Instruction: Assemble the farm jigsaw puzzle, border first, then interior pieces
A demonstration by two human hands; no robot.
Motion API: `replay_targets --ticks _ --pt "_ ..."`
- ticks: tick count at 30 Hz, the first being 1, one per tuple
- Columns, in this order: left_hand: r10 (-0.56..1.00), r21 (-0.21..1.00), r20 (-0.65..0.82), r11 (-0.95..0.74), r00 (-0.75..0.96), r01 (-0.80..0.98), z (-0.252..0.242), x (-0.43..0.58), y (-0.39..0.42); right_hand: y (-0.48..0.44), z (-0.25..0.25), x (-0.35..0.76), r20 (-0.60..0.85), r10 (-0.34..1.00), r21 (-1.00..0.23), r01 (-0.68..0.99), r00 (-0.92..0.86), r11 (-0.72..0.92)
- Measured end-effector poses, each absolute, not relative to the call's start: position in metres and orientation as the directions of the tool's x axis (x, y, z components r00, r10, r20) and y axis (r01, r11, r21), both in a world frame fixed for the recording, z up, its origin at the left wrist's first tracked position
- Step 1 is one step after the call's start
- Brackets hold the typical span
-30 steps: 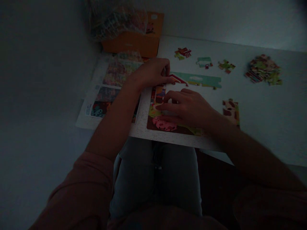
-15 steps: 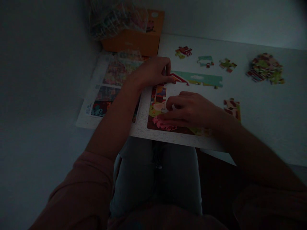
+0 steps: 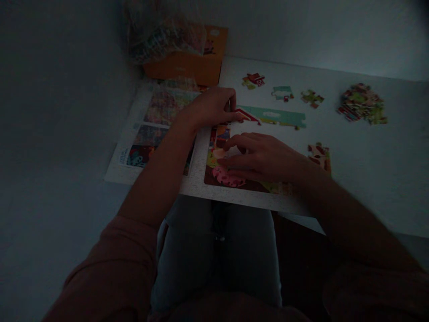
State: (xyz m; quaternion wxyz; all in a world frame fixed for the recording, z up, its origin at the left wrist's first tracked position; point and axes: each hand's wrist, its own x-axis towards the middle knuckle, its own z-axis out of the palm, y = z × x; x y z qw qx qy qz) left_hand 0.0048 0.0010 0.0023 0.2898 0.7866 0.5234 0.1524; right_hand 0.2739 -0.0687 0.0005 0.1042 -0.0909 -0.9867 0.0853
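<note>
My left hand [image 3: 211,107] rests at the top of a partly joined jigsaw puzzle [image 3: 221,174], with its fingertips on a red roof piece [image 3: 246,116]. That piece joins a long teal sky strip [image 3: 271,117]. My right hand [image 3: 261,157] lies spread over the puzzle's middle, its fingertips near a pink shape [image 3: 228,177]. Nothing shows held in it, though its palm hides part of the picture. A small section of joined pieces [image 3: 320,156] lies to its right. Whether my left fingers pinch anything is hidden.
Several loose pieces [image 3: 282,93] lie along the far side of the white table [image 3: 368,179], and a heap of pieces [image 3: 362,103] sits at the right. A printed picture sheet [image 3: 157,129], an orange box [image 3: 184,67] and a crumpled plastic bag [image 3: 164,38] lie at the far left.
The view has tilted, so the table and pieces sit slightly lower in the frame. My right hand has shifted a little, while my left hand stays at the red roof piece.
</note>
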Motion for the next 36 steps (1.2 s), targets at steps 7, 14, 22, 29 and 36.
replay_targets --ticks 7,14,22,29,36 --pt "0.914 0.602 -0.044 -0.299 0.404 0.741 -0.002 0.005 0.003 -0.067 0.000 0.277 0.166 0.154 -0.177 0.125 -0.974 0.976" --pt "0.904 0.595 -0.059 -0.309 0.424 0.742 0.004 0.008 -0.001 -0.068 0.001 0.279 0.159 0.163 -0.176 0.135 -0.974 0.975" --pt "0.915 0.567 0.003 -0.334 0.404 0.753 -0.007 0.015 0.005 -0.076 0.001 0.276 0.140 0.257 -0.222 0.222 -0.956 0.949" --pt "0.913 0.557 -0.026 -0.326 0.408 0.764 0.000 0.013 0.000 -0.069 0.005 0.285 0.146 0.201 -0.162 0.177 -0.969 0.971" --pt "0.919 0.483 0.078 -0.374 0.387 0.792 -0.012 0.015 0.006 -0.010 0.030 0.364 0.505 0.602 -0.175 0.610 -0.618 0.773"
